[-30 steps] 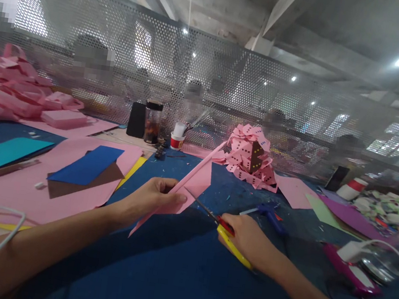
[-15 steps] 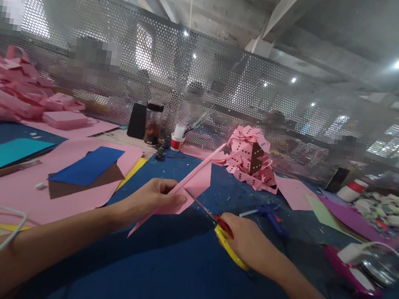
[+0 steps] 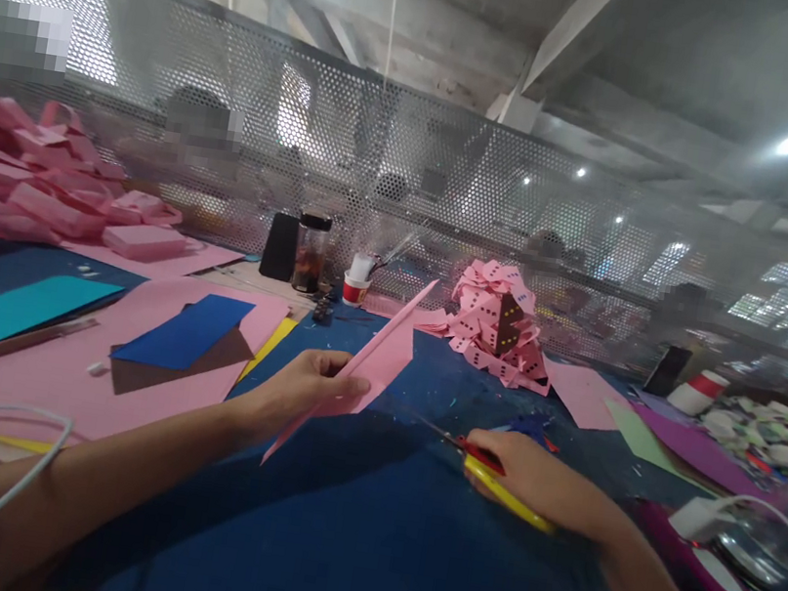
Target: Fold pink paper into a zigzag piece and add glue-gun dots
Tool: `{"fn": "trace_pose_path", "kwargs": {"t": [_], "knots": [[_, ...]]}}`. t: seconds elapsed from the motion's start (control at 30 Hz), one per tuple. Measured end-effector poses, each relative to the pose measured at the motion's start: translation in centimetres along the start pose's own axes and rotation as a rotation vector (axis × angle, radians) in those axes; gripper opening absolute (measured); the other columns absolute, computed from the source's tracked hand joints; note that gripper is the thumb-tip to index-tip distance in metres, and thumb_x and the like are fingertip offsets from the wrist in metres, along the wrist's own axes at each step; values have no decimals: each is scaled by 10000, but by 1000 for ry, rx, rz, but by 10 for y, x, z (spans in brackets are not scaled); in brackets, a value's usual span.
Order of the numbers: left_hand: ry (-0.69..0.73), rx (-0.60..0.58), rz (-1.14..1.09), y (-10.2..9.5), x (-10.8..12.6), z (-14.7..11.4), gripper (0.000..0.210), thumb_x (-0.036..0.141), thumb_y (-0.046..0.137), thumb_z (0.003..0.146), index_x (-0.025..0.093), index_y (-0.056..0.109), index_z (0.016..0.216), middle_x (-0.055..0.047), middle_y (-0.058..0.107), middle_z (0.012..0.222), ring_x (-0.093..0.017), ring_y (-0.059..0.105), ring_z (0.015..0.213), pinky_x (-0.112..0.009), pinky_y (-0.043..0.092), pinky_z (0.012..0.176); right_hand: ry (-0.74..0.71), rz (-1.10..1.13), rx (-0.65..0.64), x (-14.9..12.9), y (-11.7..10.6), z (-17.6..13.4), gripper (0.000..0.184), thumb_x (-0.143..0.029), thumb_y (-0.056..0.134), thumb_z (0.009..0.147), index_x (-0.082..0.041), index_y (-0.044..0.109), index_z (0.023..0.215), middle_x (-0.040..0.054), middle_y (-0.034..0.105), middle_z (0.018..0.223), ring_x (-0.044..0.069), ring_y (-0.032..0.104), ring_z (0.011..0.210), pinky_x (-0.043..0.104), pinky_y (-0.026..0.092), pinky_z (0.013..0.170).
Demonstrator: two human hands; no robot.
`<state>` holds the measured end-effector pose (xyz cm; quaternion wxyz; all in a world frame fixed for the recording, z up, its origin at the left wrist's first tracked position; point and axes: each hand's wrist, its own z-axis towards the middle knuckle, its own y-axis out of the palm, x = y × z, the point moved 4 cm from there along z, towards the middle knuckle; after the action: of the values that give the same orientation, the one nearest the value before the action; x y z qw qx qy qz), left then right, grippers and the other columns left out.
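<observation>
Between its thumb and fingers, my left hand (image 3: 318,383) pinches a folded piece of pink paper (image 3: 385,358) with a long slanting strip along its edge. The paper is held up above the blue table mat (image 3: 342,545). To the right, my right hand (image 3: 536,480) grips scissors (image 3: 491,483) with yellow and red handles. Their blades point left toward the paper but stand apart from it. Behind my right hand, a blue glue gun (image 3: 529,426) lies partly hidden on the mat.
A pile of dotted pink paper pieces (image 3: 489,325) stands at the back. On the left lie blue paper (image 3: 186,329), turquoise paper (image 3: 21,314) and heaped pink paper forms (image 3: 36,163). A magenta power strip (image 3: 695,563) sits right. A perforated metal screen (image 3: 443,165) runs behind.
My right hand has drawn the scissors away to the right, off the pink paper. My left hand keeps its hold, almost in the same place. The view has shifted slightly.
</observation>
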<state>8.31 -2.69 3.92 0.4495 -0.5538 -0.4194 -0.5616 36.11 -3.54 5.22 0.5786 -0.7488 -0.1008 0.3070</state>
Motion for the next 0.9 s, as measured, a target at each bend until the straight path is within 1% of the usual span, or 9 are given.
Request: {"fn": "trace_pose_path", "kwargs": {"t": [0.07,0.17,0.3,0.43,0.6,0.67,0.77,0.83,0.9], "knots": [[2,6,-38,-2,0,1,294,409,775,692,152,671,788,24,580,644,-99,470,556,-208,325,505,24,15,20,13,-12,-5,186,-353,530,906,-198,596,826,6,674,800,159,586,715,242,343,612],[11,-15,-83,-3,0,0,280,394,771,705,151,678,808,23,595,656,-91,477,548,-211,341,520,77,-19,142,33,-28,-4,330,-506,532,901,-186,611,888,36,676,836,182,590,738,255,368,631],[-15,-45,-71,3,1,-4,271,397,771,690,157,682,779,28,602,644,-92,469,540,-217,336,523,174,-140,232,47,-37,22,452,-615,566,845,-176,614,943,68,685,871,202,610,747,263,378,648],[-56,-91,-5,13,0,-9,307,419,772,673,147,685,787,15,603,648,-102,468,544,-219,321,509,219,-240,203,46,-33,70,364,-483,605,842,-152,634,993,97,694,920,199,610,743,249,347,594],[-98,-210,36,15,-14,-6,359,437,785,671,137,692,844,-12,648,715,-132,536,600,-233,363,557,179,-181,130,43,-24,123,282,-351,715,747,-129,676,917,45,688,821,146,581,675,223,350,586],[-90,-250,44,14,-20,-3,353,431,772,697,134,700,874,-13,656,737,-130,540,613,-230,355,565,159,-164,157,41,-23,132,263,-341,725,738,-121,680,875,34,679,809,145,584,704,221,371,627],[-71,-281,40,13,-23,-2,332,423,755,719,133,702,872,-4,651,735,-125,537,623,-227,354,580,121,-150,289,37,-29,129,249,-294,695,776,-117,665,950,67,673,969,169,597,853,235,407,740],[-71,-283,33,15,-21,-2,306,410,753,714,141,692,845,7,641,718,-123,533,617,-227,355,581,105,-145,425,32,-35,114,244,-243,567,875,-120,614,1081,102,630,1129,175,585,949,261,413,827],[-70,-268,36,16,-18,-3,275,387,757,701,149,673,810,22,621,693,-116,517,602,-222,342,567,106,-137,545,22,-37,91,264,-213,414,950,-128,547,1162,120,605,1157,179,577,976,295,417,867]]}}
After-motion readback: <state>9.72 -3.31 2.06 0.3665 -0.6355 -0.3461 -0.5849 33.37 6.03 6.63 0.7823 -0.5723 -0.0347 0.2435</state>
